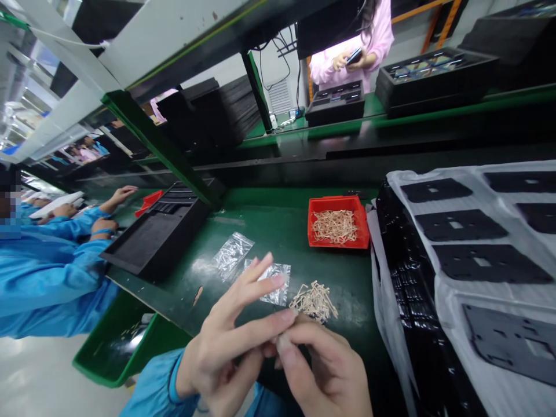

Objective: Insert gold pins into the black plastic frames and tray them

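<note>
My left hand (237,339) and my right hand (324,362) meet fingertip to fingertip above the near part of the green table (278,217). Thumb and index finger of the left hand are drawn together, while its other visible fingers stretch out and away. The right hand is closed in a pinch against the left fingertips. Whatever lies between them is too small or too hidden to make out. Just beyond the fingers lies a loose pile of small tan bent pieces (316,298). Many similar pieces fill a red bin (364,231) farther back.
Two clear plastic bags (233,255) (278,284) lie left of the pile. Flat black plates (490,260) rest on white wrapping at right. A black tray (147,240) stands at left, above a green crate (98,373). A co-worker's blue sleeve (47,289) is beside it.
</note>
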{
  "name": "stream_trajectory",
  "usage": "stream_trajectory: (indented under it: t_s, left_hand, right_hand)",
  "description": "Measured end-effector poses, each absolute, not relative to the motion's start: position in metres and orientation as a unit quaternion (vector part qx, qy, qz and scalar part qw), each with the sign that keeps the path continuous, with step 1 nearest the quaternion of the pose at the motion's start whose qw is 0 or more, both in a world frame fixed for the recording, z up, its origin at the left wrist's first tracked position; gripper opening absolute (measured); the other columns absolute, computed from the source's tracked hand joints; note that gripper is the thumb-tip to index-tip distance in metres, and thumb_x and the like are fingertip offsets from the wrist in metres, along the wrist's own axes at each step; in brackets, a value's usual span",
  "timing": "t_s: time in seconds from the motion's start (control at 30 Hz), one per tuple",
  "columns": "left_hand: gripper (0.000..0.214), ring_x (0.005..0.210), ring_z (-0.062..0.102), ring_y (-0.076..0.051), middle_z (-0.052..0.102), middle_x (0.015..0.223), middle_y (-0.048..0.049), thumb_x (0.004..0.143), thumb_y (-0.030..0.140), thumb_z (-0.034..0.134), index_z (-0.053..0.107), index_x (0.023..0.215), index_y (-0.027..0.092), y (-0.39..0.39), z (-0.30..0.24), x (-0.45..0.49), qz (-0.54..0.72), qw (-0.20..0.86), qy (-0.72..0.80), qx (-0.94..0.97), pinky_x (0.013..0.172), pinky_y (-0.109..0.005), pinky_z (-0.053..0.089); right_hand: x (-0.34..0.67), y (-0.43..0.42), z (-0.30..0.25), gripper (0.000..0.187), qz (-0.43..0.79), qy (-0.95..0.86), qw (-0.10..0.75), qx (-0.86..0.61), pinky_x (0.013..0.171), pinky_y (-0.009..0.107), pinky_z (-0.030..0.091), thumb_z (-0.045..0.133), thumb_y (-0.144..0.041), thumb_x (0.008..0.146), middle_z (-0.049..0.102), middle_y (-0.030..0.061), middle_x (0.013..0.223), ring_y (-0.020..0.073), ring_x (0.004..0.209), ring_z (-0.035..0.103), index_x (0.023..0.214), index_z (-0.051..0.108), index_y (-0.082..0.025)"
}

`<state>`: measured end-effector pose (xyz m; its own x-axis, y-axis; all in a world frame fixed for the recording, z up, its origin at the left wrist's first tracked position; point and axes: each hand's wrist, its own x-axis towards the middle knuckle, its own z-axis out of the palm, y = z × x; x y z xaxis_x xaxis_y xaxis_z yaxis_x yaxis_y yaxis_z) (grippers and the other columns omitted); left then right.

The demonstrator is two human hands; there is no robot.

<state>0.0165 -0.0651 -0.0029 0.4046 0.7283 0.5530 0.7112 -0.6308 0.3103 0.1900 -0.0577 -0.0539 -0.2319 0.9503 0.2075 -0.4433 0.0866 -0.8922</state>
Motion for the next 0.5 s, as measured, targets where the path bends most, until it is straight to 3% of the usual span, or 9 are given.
stream_trajectory:
  t_s: [0.07,0.13,0.2,0.3,0.37,0.43,0.5]
  left_hand:
    - [0.038,0.160,0.034,-0.048,0.050,0.166,-0.0186,0.109,0.028,0.049,0.076,0.132,0.017,-0.075,0.000,0.020,0.343,0.091,0.478,0.803,0.120,-0.076,0.042]
    - [0.051,0.160,0.033,-0.050,0.049,0.166,-0.0211,0.110,0.050,0.046,0.076,0.133,0.016,-0.081,-0.002,0.025,0.378,0.133,0.488,0.775,0.118,-0.078,0.042]
    - [0.048,0.154,0.047,-0.046,0.064,0.154,-0.0192,0.108,0.055,0.052,0.079,0.126,0.019,-0.079,-0.011,0.030,0.433,0.145,0.474,0.753,0.116,-0.069,0.052]
    - [0.018,0.132,0.072,-0.028,0.080,0.127,-0.0075,0.106,0.029,0.066,0.082,0.101,0.024,-0.068,-0.034,0.034,0.520,0.178,0.491,0.676,0.109,-0.041,0.064]
    - [0.026,0.122,0.077,-0.020,0.083,0.117,-0.0010,0.107,0.020,0.062,0.080,0.089,0.025,-0.057,-0.046,0.030,0.606,0.236,0.490,0.580,0.105,-0.030,0.066]
    - [0.036,0.125,0.075,-0.014,0.083,0.116,0.0081,0.112,0.032,0.054,0.081,0.088,0.032,-0.046,-0.049,0.020,0.720,0.289,0.423,0.468,0.108,-0.028,0.064]
    - [0.047,0.141,0.062,-0.007,0.079,0.124,0.0222,0.115,0.052,0.039,0.081,0.093,0.048,-0.036,-0.042,0.008,0.798,0.310,0.342,0.387,0.113,-0.024,0.059]
  right_hand:
    - [0.188,-0.057,-0.054,0.018,0.594,-0.497,0.573,-0.269,0.070,0.026,0.056,0.061,-0.019,0.097,0.075,0.0013,0.077,0.0151,0.072,0.069,0.084,0.074,-0.024]
    - [0.183,-0.056,-0.057,0.019,0.557,-0.526,0.584,-0.269,0.070,0.027,0.055,0.060,-0.017,0.096,0.074,0.0008,0.076,0.0148,0.071,0.068,0.084,0.072,-0.025]
    - [0.174,-0.055,-0.062,0.018,0.514,-0.557,0.594,-0.268,0.065,0.028,0.052,0.060,-0.019,0.095,0.071,0.0010,0.072,0.0152,0.067,0.065,0.081,0.069,-0.025]
    - [0.161,-0.053,-0.071,0.016,0.447,-0.588,0.608,-0.290,0.062,0.029,0.048,0.059,-0.021,0.094,0.069,0.0011,0.070,0.0154,0.063,0.062,0.079,0.066,-0.025]
    - [0.159,-0.052,-0.073,0.017,0.409,-0.610,0.605,-0.307,0.062,0.029,0.047,0.057,-0.018,0.093,0.069,0.0009,0.070,0.0152,0.063,0.061,0.080,0.065,-0.025]
    - [0.164,-0.048,-0.067,0.018,0.374,-0.637,0.593,-0.320,0.062,0.030,0.046,0.055,-0.016,0.093,0.069,0.0011,0.071,0.0152,0.062,0.060,0.082,0.065,-0.025]
    - [0.175,-0.036,-0.056,0.020,0.338,-0.650,0.587,-0.346,0.063,0.030,0.047,0.054,-0.015,0.096,0.071,0.0019,0.073,0.0159,0.064,0.061,0.085,0.067,-0.025]
